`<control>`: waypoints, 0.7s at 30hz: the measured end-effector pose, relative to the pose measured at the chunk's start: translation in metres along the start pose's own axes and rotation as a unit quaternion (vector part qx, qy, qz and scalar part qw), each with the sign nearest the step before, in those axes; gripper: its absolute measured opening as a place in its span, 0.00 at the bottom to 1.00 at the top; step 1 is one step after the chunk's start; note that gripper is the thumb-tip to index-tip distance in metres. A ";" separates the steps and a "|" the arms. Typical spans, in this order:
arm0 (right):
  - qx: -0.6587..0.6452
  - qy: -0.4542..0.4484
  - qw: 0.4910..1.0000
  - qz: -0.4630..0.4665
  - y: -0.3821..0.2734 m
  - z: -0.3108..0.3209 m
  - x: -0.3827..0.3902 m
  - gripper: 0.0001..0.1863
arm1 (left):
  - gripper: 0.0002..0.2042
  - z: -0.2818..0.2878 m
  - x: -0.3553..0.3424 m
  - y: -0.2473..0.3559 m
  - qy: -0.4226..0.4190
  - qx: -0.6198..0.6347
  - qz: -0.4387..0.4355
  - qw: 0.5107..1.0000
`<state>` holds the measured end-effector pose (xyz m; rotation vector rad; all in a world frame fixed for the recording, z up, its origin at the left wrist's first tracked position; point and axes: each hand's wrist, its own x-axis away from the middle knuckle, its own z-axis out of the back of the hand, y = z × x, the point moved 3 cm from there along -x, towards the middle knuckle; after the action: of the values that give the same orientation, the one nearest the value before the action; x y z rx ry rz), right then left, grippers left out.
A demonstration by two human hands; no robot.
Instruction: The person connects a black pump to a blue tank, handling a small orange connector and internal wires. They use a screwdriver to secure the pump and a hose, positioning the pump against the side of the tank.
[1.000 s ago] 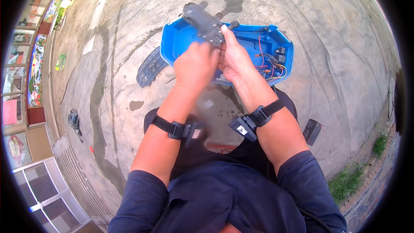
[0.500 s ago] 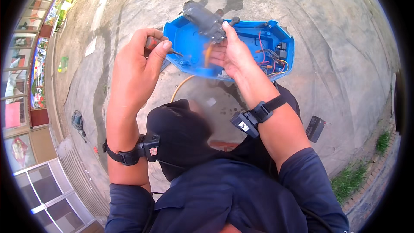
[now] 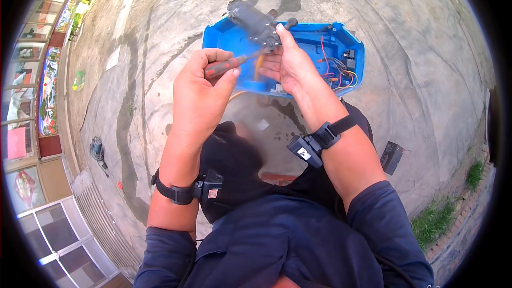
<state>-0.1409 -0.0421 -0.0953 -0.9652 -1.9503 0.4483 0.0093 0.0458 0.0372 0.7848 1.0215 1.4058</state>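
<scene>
My left hand grips a screwdriver with a red and black handle, its shaft pointing right toward a grey motor unit. My right hand holds that motor unit from below, fingers wrapped at its lower end. Behind both sits a blue plastic housing, open side up, with coloured wires in its right half. Both wrists wear black bands.
Cracked concrete ground lies all around. A small black box rests on the ground at the right. A dark grey object stands at the left near a shopfront. Grass edges the lower right.
My left hand left the motor unit, swung out to the left, and now holds the screwdriver tip against the unit. My right hand stays on the motor unit.
</scene>
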 end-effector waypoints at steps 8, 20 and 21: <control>-0.025 0.001 1.000 0.013 0.003 0.002 -0.004 0.43 | 0.11 -0.008 0.001 -0.008 0.047 -0.167 -0.048 0.984; -0.039 0.004 0.999 0.028 0.003 0.000 0.003 0.40 | 0.12 -0.014 0.005 0.001 0.053 -0.236 -0.050 0.969; -0.040 0.001 0.999 0.032 0.003 0.000 0.004 0.40 | 0.12 -0.015 0.005 0.000 0.053 -0.236 -0.050 0.969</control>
<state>-0.1403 -0.0372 -0.0947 -1.0823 -1.9518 0.4075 -0.0044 0.0488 0.0309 0.3074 0.7480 1.5334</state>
